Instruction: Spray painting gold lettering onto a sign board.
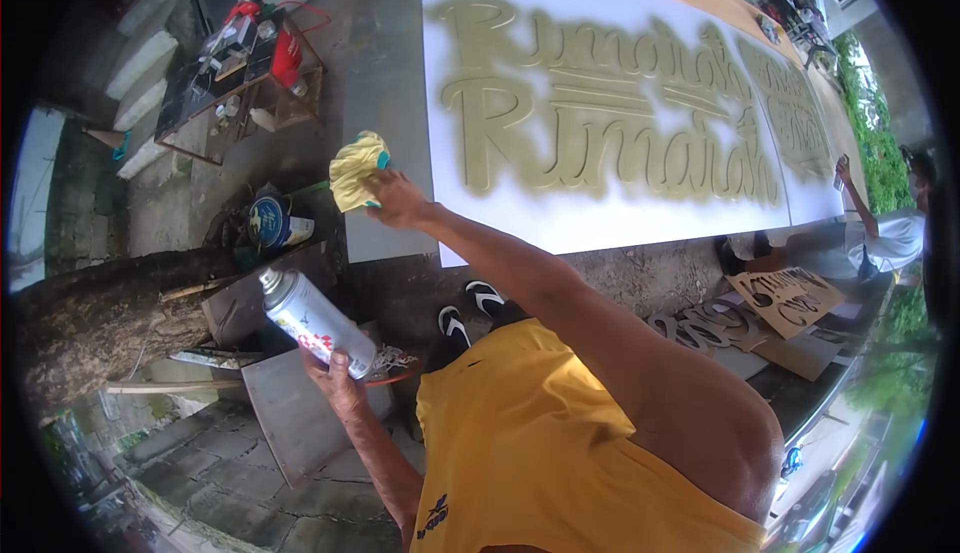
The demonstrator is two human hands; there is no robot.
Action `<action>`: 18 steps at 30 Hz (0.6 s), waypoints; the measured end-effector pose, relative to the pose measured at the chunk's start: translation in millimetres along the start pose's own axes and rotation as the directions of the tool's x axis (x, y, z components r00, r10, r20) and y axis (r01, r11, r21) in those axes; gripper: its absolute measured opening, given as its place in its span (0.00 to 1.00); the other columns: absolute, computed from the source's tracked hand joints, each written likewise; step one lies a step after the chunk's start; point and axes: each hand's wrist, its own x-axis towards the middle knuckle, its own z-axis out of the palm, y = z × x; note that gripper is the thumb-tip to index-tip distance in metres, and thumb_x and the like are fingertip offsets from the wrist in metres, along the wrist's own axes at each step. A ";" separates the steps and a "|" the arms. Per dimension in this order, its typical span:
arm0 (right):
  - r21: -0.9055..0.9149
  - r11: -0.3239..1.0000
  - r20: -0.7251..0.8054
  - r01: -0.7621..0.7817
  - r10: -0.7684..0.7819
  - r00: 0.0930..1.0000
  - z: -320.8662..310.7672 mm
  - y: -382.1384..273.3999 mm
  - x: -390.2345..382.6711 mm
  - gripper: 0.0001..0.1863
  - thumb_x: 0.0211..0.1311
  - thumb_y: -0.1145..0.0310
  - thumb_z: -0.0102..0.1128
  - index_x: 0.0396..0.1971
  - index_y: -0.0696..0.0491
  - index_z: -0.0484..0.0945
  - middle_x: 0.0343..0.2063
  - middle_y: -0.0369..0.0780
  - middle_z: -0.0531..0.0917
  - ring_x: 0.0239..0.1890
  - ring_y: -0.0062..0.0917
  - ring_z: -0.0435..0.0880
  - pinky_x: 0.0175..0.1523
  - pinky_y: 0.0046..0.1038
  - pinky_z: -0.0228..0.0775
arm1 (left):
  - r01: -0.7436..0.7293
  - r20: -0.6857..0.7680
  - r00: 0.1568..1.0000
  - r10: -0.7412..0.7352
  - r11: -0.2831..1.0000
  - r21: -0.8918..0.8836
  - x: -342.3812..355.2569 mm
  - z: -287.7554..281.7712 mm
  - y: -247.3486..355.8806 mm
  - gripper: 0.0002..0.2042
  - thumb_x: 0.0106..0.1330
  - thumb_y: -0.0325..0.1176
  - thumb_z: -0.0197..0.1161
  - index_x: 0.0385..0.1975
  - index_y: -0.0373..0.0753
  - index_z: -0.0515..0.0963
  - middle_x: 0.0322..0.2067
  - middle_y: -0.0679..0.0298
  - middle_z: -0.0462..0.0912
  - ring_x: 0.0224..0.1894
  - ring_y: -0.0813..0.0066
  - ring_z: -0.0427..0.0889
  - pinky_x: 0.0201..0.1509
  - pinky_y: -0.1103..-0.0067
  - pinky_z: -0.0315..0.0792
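Observation:
My left hand (341, 377) is wrapped round a silver spray can (318, 321), low on the left, tilted with its nozzle up and to the left. My right arm reaches across to the upper left, where my right hand (400, 201) grips a crumpled yellow cloth (356, 169) with teal edges. That cloth is over the grey panel, just left of the white sheet (600, 228). Raised lettering (600, 158) on the sheet is surrounded by a gold-olive sprayed haze.
A cluttered dark work table (200, 98) with a red bottle (287, 58) stands upper left. Below it are a blue-lidded paint can (268, 221) and a thick log (110, 318). Cardboard with cut-out letters (785, 298) lies at right, near a co-worker (890, 238) holding a small can.

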 end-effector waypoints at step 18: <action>0.896 0.391 -0.350 0.208 0.337 0.874 -203.1 -126.9 -222.8 0.51 0.55 0.67 0.81 0.77 0.51 0.59 0.64 0.41 0.74 0.66 0.28 0.72 0.72 0.33 0.60 | 0.497 0.810 0.552 -0.198 0.858 -0.129 3.8 147.3 -12.6 0.44 0.57 0.58 0.77 0.63 0.30 0.69 0.48 0.49 0.83 0.44 0.61 0.88 0.46 0.67 0.85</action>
